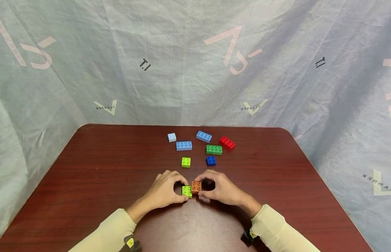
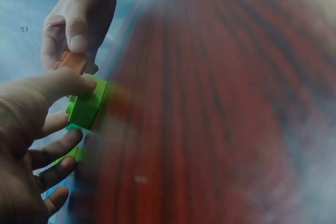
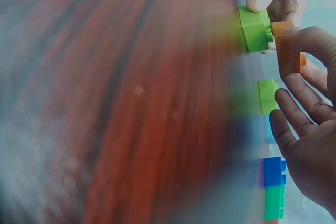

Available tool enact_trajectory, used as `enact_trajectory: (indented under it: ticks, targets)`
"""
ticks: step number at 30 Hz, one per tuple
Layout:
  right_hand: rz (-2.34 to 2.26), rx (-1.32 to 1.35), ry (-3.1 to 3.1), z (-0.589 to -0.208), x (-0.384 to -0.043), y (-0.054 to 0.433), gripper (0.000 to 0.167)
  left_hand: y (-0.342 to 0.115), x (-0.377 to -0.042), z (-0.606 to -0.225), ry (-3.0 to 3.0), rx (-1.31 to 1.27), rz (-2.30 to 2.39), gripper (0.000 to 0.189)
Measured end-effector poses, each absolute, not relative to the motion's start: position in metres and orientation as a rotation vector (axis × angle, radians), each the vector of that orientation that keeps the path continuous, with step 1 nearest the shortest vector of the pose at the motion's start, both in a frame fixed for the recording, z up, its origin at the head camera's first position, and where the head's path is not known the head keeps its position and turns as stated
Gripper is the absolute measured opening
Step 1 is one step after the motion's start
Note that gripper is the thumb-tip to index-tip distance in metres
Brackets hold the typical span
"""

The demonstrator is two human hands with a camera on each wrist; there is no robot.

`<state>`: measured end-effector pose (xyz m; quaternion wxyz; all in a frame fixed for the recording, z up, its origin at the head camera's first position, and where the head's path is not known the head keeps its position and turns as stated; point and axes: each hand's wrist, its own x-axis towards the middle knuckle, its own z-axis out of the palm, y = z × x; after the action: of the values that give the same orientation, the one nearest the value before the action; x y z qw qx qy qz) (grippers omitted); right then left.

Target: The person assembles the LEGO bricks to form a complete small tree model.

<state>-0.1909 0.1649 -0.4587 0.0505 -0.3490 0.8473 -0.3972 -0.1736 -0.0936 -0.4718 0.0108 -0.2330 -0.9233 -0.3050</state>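
My left hand (image 1: 165,189) pinches a lime green 2x2 toy brick (image 1: 186,191) between thumb and fingers, low over the table in front of me. An orange-brown 2x2 brick (image 1: 196,187) is pinched by my right hand (image 1: 225,189). It sits to the right of the lime brick and higher, overlapping its right edge in the head view. In the right wrist view the orange-brown brick (image 3: 287,48) lies level with the tops of the lime brick's studs (image 3: 269,36); whether the two are joined I cannot tell.
Beyond the hands lie another lime brick (image 1: 186,162), a dark blue brick (image 1: 211,161), a green brick (image 1: 214,149), a red brick (image 1: 227,142), two light blue bricks (image 1: 184,145) and a pale blue brick (image 1: 171,137). A printed grey cloth (image 1: 183,87) hangs behind the brown table (image 1: 88,182).
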Motion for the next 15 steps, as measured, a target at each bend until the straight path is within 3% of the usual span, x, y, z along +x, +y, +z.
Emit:
enact_trajectory:
  ticks: [15]
  targets:
    - [-1.209,-1.073,2.558,-0.457,-0.189,0.153,0.038,-0.102,-0.171,-0.473,-2.883,-0.654,-1.035,0.034]
